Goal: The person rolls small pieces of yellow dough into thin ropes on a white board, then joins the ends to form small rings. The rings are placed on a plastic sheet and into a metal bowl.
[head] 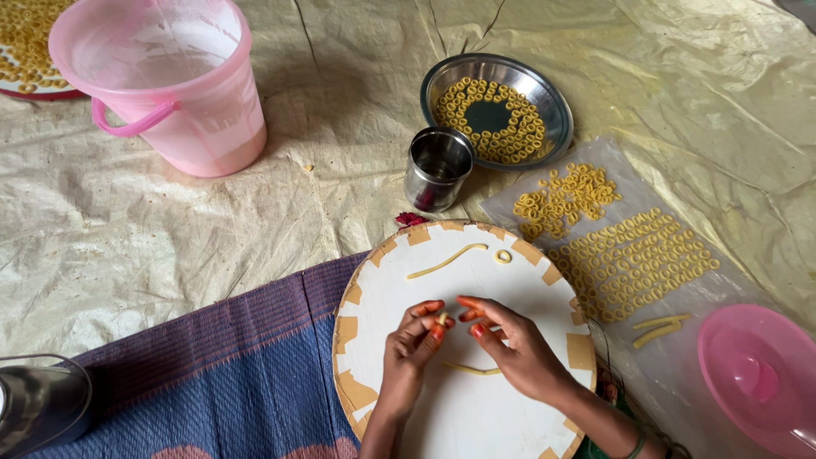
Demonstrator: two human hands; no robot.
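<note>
Both hands work over a round white board [476, 408] w/ tan patches round its rim. The left hand [410, 353] has its fingers curled in and pinches a small bit of yellow dough [442, 319] between the tips. The right hand [518, 348] is just beside it, fingers bent, tips almost touching the left ones near the dough bit; can't tell if it grips anything. A thin dough strip [470, 369] lies on the board under the right hand, partly hidden. Another long dough strip [446, 260] lies near the top of the board, w/ one small dough ring [503, 256] right next to it. Past the board stands a little steel cup [437, 167], touching a steel bowl [552, 98] w/ lots of yellow rings inside. To the right, a clear plastic sheet [510, 202] holds many more dough rings [629, 259], some in rows & some in a heap, plus two short dough sticks [656, 330]. A pink lid [756, 378] sits at the far right. A pink bucket [170, 85] stands at top left. A purple striped cloth [238, 374] lies under the board
</note>
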